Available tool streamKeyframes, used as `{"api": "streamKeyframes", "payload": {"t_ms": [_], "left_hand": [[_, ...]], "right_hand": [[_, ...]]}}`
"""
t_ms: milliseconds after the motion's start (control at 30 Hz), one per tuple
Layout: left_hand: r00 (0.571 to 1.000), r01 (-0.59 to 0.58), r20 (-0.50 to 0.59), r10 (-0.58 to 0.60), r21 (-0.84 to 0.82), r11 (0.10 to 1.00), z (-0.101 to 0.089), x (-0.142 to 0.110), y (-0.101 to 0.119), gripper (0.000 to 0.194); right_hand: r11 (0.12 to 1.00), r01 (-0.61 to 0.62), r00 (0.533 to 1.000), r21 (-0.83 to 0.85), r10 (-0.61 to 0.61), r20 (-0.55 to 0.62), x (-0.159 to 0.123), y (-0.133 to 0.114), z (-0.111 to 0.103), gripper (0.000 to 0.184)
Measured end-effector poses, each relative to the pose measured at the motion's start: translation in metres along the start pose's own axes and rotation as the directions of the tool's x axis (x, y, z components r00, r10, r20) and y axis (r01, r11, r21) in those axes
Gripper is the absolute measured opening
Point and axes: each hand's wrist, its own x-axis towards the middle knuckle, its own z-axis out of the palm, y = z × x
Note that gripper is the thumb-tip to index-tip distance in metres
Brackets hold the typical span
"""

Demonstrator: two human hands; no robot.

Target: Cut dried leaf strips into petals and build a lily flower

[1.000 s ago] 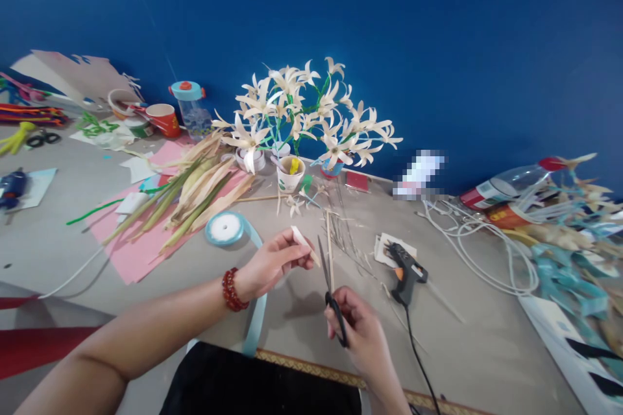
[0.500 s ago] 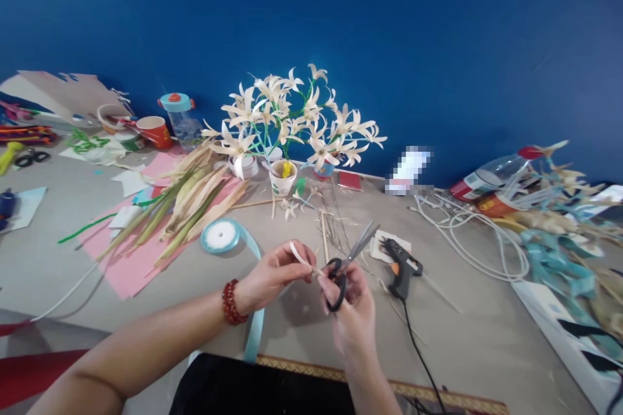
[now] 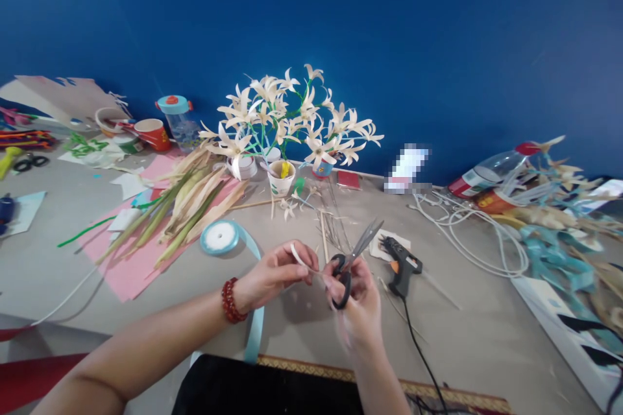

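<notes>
Clearly, we had the strip pinched between the thumb and fingers of our left hand, its pale end curling up above them. Its other end reached the fingertips of our right hand, and that hand also gripped the scissors, fingers closed about the black handles, blades pointing to the far right, away from the strip. We held both above the near middle of the table. To the left we had the ribbon roll, its tail running nearer past our left wrist, and beyond it the husks on pink paper. To the right lay the glue gun, partly over a white pad. At the far side, against the blue wall, our white flowers spread above a cup.
</notes>
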Motion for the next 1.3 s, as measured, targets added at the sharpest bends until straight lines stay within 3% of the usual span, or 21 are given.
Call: {"api": "streamKeyframes", "payload": {"t_ms": [67,133,267,367,500,633,767,933,1067,1300], "left_hand": [[0.998,-0.062,-0.012,0.063,0.053,0.997,-0.004,0.002,0.004,0.028],[0.987,-0.156,-0.005,0.163,0.255,0.954,-0.006,0.003,0.01,0.031],[0.968,-0.243,0.137,0.212,0.734,0.634,-0.002,0.003,0.02,0.011],[0.978,-0.207,0.154,0.14,0.805,0.555,0.004,0.001,0.022,0.016],[0.994,-0.11,0.087,0.067,0.799,0.592,0.006,0.0,0.02,0.017],[0.993,-0.114,0.107,0.05,0.767,0.632,0.006,0.0,0.019,0.016],[0.997,-0.06,0.0,0.077,0.631,0.774,0.006,-0.001,0.016,0.016],[0.991,-0.028,-0.106,0.08,0.419,0.908,0.004,-0.003,0.01,0.023],[0.991,-0.037,-0.108,0.084,0.382,0.923,0.005,-0.004,0.009,0.026],[0.99,-0.023,-0.124,0.064,0.308,0.951,0.008,-0.005,0.009,0.028]], "right_hand": [[0.999,0.0,0.999,-0.051,0.001,0.033,0.003,-0.005,-0.003,0.03],[0.994,-0.005,0.997,-0.11,0.013,0.08,0.006,-0.01,-0.004,0.031],[0.988,-0.027,0.993,-0.15,0.044,0.111,0.008,-0.015,-0.004,0.036],[0.987,-0.021,0.995,-0.157,0.036,0.092,0.007,-0.014,-0.002,0.037],[0.983,-0.017,0.994,-0.182,0.037,0.107,0.007,-0.011,-0.003,0.038],[0.978,0.008,0.993,-0.21,0.017,0.116,0.008,-0.011,-0.005,0.034],[0.953,0.049,0.996,-0.299,-0.025,0.085,0.0,-0.007,-0.009,0.026],[0.932,-0.001,0.977,-0.363,0.079,0.2,-0.024,0.009,-0.015,0.031],[0.916,-0.003,0.952,-0.401,0.125,0.28,-0.034,0.02,-0.018,0.034],[0.922,0.017,0.957,-0.386,0.097,0.274,-0.033,0.029,-0.014,0.036]]}}
